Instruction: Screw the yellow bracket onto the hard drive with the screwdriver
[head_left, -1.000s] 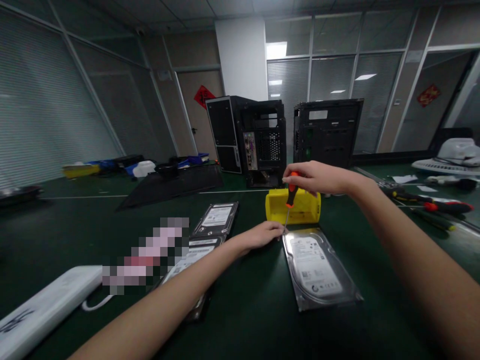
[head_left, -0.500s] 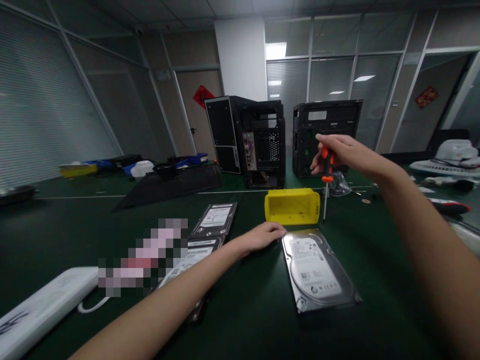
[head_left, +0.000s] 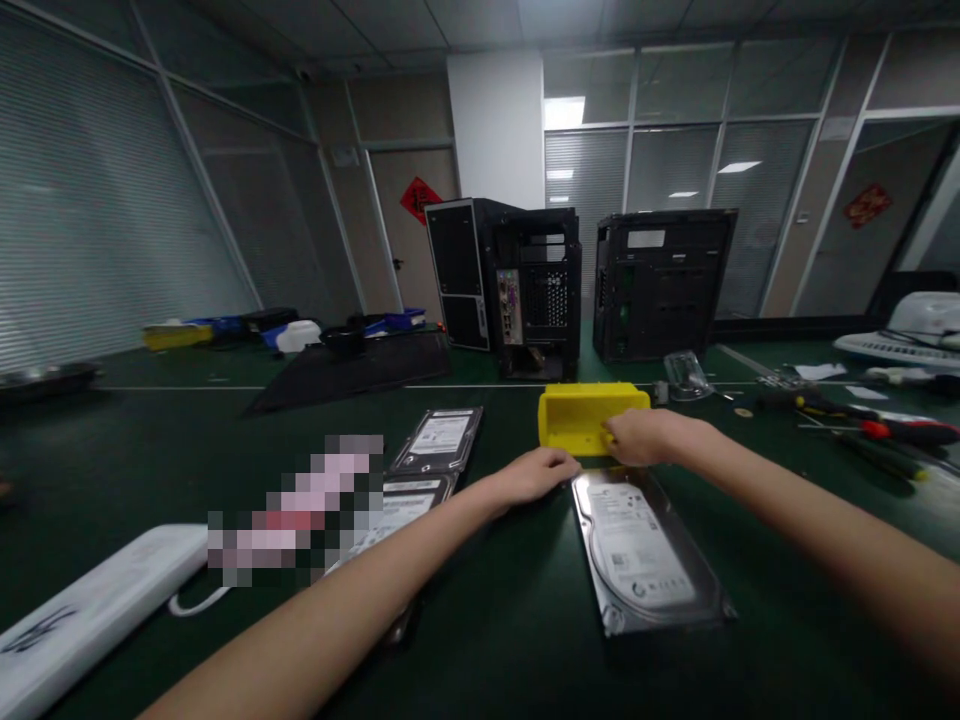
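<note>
A silver hard drive (head_left: pixel 637 545) with a white label lies flat on the dark green table. My left hand (head_left: pixel 536 476) is closed at its far left corner, and what the fingers pinch, if anything, is too small to name. Just beyond the drive a yellow bin (head_left: pixel 574 410) faces me with its open side. At the bin's lower right edge is my right hand (head_left: pixel 641 437), fingers curled inward; whatever they hold is hidden. Left of my left hand lie two more hard drives, the farther one (head_left: pixel 440 438) and a nearer one (head_left: pixel 401 500) partly behind my forearm.
Two black computer cases, one at the centre (head_left: pixel 536 290) and one to its right (head_left: pixel 664 285), stand at the back. Screwdrivers (head_left: pixel 900 430) and small tools lie at the right. A white power strip (head_left: pixel 112 590) is at the front left, a black mat (head_left: pixel 360 370) farther back.
My right hand has come down and left to the yellow bin. The orange and black screwdriver it held upright is no longer visible. The view has shifted slightly; my left hand stays by the drive corner.
</note>
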